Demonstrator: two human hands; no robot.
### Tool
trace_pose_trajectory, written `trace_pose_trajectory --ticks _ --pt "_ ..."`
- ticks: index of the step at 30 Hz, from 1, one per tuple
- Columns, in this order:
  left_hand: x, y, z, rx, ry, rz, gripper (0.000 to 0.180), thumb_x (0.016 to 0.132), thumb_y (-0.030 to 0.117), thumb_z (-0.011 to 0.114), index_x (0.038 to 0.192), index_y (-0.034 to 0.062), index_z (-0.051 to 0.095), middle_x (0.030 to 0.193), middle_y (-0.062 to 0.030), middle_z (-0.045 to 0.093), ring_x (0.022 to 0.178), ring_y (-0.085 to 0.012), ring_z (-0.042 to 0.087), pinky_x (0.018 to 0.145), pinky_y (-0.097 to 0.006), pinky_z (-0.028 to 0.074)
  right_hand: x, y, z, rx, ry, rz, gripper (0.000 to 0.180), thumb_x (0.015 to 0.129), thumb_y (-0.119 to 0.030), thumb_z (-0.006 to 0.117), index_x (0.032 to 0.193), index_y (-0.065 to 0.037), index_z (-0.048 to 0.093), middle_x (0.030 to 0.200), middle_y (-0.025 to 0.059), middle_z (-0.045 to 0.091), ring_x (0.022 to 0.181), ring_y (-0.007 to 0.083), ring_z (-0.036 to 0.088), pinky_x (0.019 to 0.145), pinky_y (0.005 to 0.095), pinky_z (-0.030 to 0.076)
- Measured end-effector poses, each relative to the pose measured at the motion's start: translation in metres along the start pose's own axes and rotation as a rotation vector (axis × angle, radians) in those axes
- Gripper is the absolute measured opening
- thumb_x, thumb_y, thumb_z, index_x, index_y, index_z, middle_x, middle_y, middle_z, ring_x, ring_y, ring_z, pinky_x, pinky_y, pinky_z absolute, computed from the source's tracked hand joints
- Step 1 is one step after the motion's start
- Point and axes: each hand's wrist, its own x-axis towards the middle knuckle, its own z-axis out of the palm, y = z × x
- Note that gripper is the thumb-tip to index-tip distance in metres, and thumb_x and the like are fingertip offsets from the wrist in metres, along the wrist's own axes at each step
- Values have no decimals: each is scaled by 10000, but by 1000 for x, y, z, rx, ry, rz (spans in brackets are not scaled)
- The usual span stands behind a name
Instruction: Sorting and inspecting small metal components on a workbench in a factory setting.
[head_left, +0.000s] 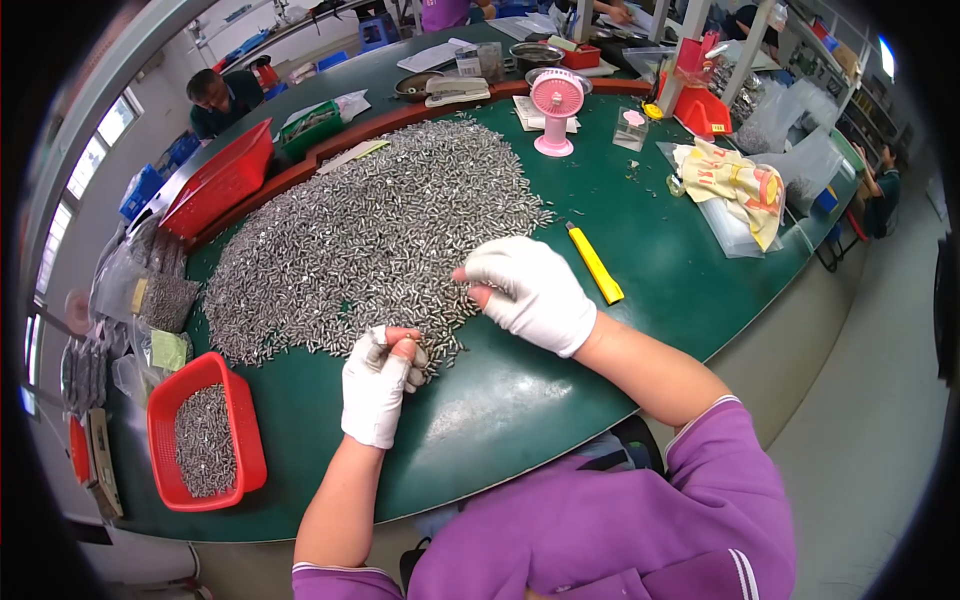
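A wide heap of small silvery metal pins [380, 220] covers much of the green table. My left hand [375, 390], in a white glove with bare thumb and index tips, is closed in a pinch at the heap's near edge. What sits between those fingertips is too small to make out. Over the right part of the heap is my right hand [530, 295], gloved the same way. Its fingers are curled, with thumb and index tips close together; anything in them is hidden. A few loose pins [445, 355] lie between the hands.
A red basket [255, 440] of pins stands at the near left. Right of my right hand lies a yellow utility knife [595, 263]. Behind are a pink fan [555, 110], a small clear box [630, 128] and a printed cloth [735, 185]. A red-brown rim [300, 165] borders the heap.
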Motion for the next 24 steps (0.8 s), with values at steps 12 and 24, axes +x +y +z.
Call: trace_pose_trajectory --ticks 12,24 --pt "-59 11 -30 1118 65 379 89 772 136 694 787 102 613 754 -80 617 705 -290 618 623 -383 495 -48 12 -85 -590 -268 543 459 799 -391 663 1135 -88 586 993 123 609 938 317 607 798 417 500" --pt "-81 -13 -29 1392 127 356 88 788 170 670 829 126 605 745 -72 575 707 -289 598 617 -413 486 -66 28 -70 -661 -316 766 373 805 -288 675 1109 -93 582 944 142 599 885 332 613 770 427 510"
